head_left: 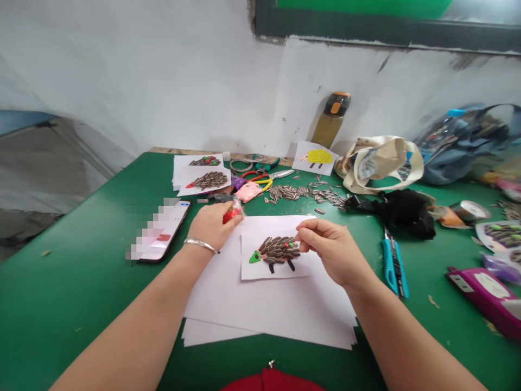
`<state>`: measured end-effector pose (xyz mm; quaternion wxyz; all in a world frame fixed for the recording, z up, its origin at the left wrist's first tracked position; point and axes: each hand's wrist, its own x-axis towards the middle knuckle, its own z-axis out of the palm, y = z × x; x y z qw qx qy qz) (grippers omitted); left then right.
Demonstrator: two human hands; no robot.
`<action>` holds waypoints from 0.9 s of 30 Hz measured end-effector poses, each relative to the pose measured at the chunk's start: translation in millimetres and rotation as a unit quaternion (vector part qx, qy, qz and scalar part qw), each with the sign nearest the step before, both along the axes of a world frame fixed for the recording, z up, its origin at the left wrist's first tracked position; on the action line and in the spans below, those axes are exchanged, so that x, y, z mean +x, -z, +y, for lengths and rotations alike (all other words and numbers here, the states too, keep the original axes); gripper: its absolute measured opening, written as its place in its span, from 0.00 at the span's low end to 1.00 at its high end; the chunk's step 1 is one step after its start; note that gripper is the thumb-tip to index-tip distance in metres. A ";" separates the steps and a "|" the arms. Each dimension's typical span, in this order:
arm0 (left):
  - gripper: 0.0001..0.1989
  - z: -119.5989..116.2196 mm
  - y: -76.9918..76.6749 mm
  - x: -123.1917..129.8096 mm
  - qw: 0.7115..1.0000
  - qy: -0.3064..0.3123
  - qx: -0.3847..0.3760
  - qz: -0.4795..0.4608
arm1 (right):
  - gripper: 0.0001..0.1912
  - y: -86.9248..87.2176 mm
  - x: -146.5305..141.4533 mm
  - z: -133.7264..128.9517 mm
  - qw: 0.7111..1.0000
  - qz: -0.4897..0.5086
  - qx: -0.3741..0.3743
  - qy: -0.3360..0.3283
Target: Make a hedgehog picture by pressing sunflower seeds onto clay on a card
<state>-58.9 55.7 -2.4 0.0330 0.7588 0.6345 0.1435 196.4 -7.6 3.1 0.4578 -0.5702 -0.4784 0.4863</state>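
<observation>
My left hand (211, 222) is closed on a small clear bag of red clay (229, 215) by the upper left edge of the paper stack. My right hand (331, 247) has thumb and fingers pinched together at the right side of a white card (250, 270); anything between the fingertips is too small to make out. On that card is a hedgehog picture (280, 251) with a body of striped sunflower seeds, a green clay face, black legs and small red and green dots. Beneath it lie several sheets of white paper (260, 309).
Left stands a phone (166, 233). Behind are finished seed cards (185, 187), scissors (280, 175), loose sunflower seeds (287, 193), a yellow hedgehog card (299, 163) and a bottle (330, 119). Right are a cloth bag (382, 187), a black strap (411, 214), a utility knife (393, 266) and a magenta case (484, 298).
</observation>
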 end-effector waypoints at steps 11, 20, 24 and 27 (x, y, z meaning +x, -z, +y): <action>0.18 -9.9 -0.4 0.9 0.979 0.047 0.170 -0.103 | 0.13 -6.5 -1.7 -3.2 0.998 -0.066 0.005 -0.002; 0.12 -59.8 -20.8 52.5 0.905 0.199 -0.104 -0.363 | 0.09 -8.0 -25.4 -17.9 0.984 -0.086 0.040 -0.147; 0.10 -61.7 -16.7 59.1 0.848 0.202 -0.235 -0.430 | 0.13 -7.3 -28.2 -20.8 0.976 -0.085 0.058 -0.190; 0.12 -60.0 -14.7 59.3 0.796 0.166 -0.290 -0.506 | 0.12 -9.3 -27.1 -21.3 0.979 -0.030 0.042 -0.195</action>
